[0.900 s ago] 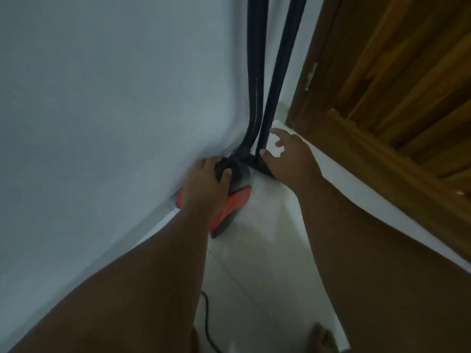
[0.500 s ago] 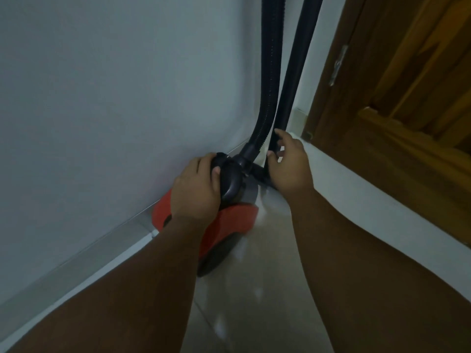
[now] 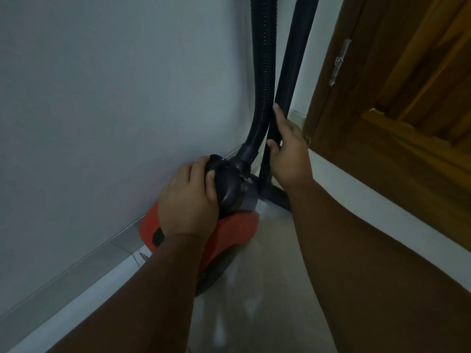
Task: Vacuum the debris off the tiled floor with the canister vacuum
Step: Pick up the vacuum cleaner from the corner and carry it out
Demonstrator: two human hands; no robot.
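Right hand (image 3: 288, 154) slid up, curling round the one black wand (image 3: 293, 72) — left hand (image 3: 186, 200) still gripped the handle (image 3: 226, 184) on the single red canister vacuum (image 3: 229, 230), sat on the tiled floor (image 3: 267, 289) against the wall (image 3: 102, 98), one ribbed hose (image 3: 262, 72) attached.

The left arm reaches forward from the lower left, forearm bare and wrist straight. The left hand (image 3: 187, 200) lies palm down, fingers curled over the carry handle (image 3: 226, 184) and thumb pressed against its near face. The right arm reaches forward from the lower right, forearm bare. The right hand (image 3: 289, 156) wraps the wand tube (image 3: 293, 72), thumb on the tube's left side and one finger extended upward along it. The hands are near each other but apart.
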